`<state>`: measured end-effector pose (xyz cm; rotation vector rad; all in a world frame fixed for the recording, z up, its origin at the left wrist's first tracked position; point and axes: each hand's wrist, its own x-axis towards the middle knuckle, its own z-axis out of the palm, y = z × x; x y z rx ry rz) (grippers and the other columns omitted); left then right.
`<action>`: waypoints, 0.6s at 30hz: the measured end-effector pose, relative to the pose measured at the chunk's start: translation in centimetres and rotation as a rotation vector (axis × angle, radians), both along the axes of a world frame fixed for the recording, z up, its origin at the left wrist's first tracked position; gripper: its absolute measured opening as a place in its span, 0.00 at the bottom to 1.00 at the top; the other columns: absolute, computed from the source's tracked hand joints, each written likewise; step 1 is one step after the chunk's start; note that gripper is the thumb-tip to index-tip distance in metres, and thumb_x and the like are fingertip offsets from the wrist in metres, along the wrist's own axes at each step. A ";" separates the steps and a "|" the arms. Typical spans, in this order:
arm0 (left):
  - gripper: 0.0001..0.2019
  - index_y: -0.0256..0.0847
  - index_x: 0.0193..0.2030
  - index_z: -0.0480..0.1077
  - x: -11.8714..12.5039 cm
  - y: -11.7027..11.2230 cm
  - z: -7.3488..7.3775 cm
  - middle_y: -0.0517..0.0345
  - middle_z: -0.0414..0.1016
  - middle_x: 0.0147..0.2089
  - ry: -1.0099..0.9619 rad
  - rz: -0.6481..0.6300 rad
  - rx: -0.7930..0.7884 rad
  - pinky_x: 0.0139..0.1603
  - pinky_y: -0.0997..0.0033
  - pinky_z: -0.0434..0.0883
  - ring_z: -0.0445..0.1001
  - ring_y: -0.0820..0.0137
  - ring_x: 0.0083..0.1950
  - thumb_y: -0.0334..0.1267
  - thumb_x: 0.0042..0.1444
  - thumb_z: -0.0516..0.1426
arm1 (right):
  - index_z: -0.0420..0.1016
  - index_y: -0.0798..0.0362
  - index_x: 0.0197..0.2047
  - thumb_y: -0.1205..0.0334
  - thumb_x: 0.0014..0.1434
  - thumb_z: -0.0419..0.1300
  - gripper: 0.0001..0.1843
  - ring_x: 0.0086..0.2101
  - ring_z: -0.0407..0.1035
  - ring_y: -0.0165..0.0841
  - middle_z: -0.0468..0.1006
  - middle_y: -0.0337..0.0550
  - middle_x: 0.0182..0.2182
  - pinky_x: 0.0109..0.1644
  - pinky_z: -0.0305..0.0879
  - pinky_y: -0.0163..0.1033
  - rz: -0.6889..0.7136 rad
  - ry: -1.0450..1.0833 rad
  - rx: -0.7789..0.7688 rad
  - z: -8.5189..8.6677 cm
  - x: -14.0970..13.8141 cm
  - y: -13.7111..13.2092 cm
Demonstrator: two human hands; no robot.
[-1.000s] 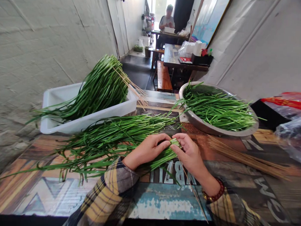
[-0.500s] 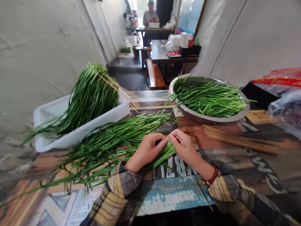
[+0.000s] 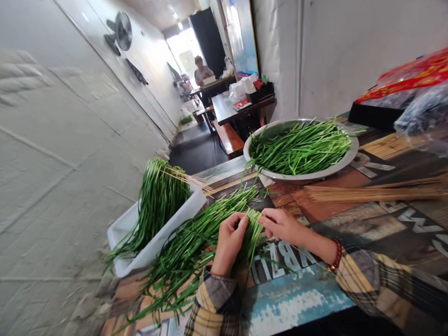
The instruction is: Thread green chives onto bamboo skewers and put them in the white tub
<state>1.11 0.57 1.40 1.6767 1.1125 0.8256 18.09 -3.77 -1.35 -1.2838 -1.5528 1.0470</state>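
My left hand [image 3: 230, 242] is closed, thumb and fingers pinching a flat row of garlic chives [image 3: 253, 232] near their pale cut ends. Against the right edge of that row are the curled fingers of my right hand [image 3: 283, 226]; what they pinch is hidden. A thin stick, faintly visible, runs out beneath the right hand toward the lower right. Left of my hands, a loose pile of garlic chives [image 3: 203, 226] lies on the table. Skewered garlic chives [image 3: 162, 205] hang over a white plastic tray [image 3: 123, 265], their bamboo skewers [image 3: 189, 177] sticking out to the right.
A steel basin [image 3: 300, 178] full of chives stands behind my hands. Loose bamboo skewers [image 3: 370, 194] lie to the right, before a black box [image 3: 374, 116] with plastic bags. A wall [image 3: 62, 182] borders the left. Another person [image 3: 203, 71] sits far back at a table.
The view has tilted and swung left, so everything sits at a new slant. My right hand has drawn slightly away from the left, uncovering the chives' pale ends.
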 end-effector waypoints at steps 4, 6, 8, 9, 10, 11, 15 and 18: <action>0.13 0.36 0.27 0.68 -0.1 0.0 0.1 0.63 0.63 0.25 -0.015 0.007 0.004 0.32 0.77 0.59 0.59 0.75 0.29 0.43 0.55 0.56 | 0.57 0.51 0.22 0.58 0.62 0.52 0.17 0.20 0.61 0.28 0.64 0.33 0.15 0.27 0.53 0.33 -0.071 -0.176 0.124 0.2 -0.5 -0.1; 0.14 0.36 0.27 0.68 -0.2 0.0 0.1 0.63 0.63 0.26 -0.012 0.002 0.017 0.32 0.77 0.59 0.59 0.75 0.29 0.44 0.56 0.56 | 0.54 0.50 0.22 0.59 0.62 0.52 0.17 0.20 0.59 0.28 0.61 0.32 0.15 0.27 0.50 0.34 -0.120 -0.226 0.161 0.0 -0.8 -0.1; 0.14 0.36 0.27 0.67 -0.2 0.0 0.0 0.63 0.63 0.26 -0.008 -0.002 0.034 0.33 0.77 0.59 0.59 0.75 0.30 0.45 0.56 0.55 | 0.52 0.50 0.22 0.59 0.61 0.53 0.18 0.20 0.58 0.28 0.59 0.31 0.16 0.27 0.48 0.34 -0.148 -0.257 0.200 -0.4 -1.0 -0.1; 0.14 0.36 0.27 0.67 -0.2 0.0 -0.1 0.63 0.63 0.26 -0.007 -0.007 0.040 0.33 0.77 0.59 0.59 0.74 0.30 0.45 0.57 0.55 | 0.51 0.49 0.22 0.59 0.61 0.53 0.18 0.21 0.58 0.28 0.58 0.31 0.16 0.27 0.47 0.35 -0.156 -0.267 0.221 -0.5 -1.1 -0.1; 0.15 0.36 0.27 0.67 -0.2 0.0 -0.2 0.63 0.63 0.26 -0.004 -0.015 0.044 0.33 0.76 0.60 0.59 0.74 0.31 0.46 0.57 0.55 | 0.51 0.49 0.23 0.60 0.61 0.53 0.18 0.21 0.57 0.29 0.58 0.31 0.16 0.28 0.47 0.35 -0.161 -0.275 0.239 -0.7 -1.1 -0.1; 0.15 0.36 0.27 0.67 -0.2 0.1 -0.3 0.63 0.63 0.26 0.000 -0.025 0.044 0.33 0.76 0.60 0.60 0.74 0.31 0.46 0.57 0.55 | 0.51 0.49 0.23 0.60 0.61 0.53 0.18 0.21 0.57 0.29 0.58 0.31 0.17 0.28 0.47 0.35 -0.167 -0.282 0.255 -0.8 -1.2 -0.2; 0.16 0.36 0.27 0.66 -0.1 0.1 -0.6 0.63 0.62 0.26 0.017 -0.069 0.029 0.33 0.76 0.59 0.59 0.74 0.31 0.47 0.57 0.55 | 0.53 0.49 0.23 0.60 0.61 0.53 0.17 0.22 0.59 0.30 0.60 0.32 0.18 0.28 0.48 0.36 -0.209 -0.274 0.287 -1.2 -1.3 -0.3; 0.17 0.36 0.25 0.64 -0.1 0.2 -0.6 0.64 0.60 0.25 0.018 -0.086 0.017 0.32 0.76 0.59 0.57 0.75 0.30 0.48 0.57 0.55 | 0.54 0.49 0.22 0.60 0.61 0.53 0.17 0.21 0.60 0.29 0.62 0.32 0.16 0.28 0.51 0.35 -0.206 -0.213 0.259 -1.1 -1.4 -0.3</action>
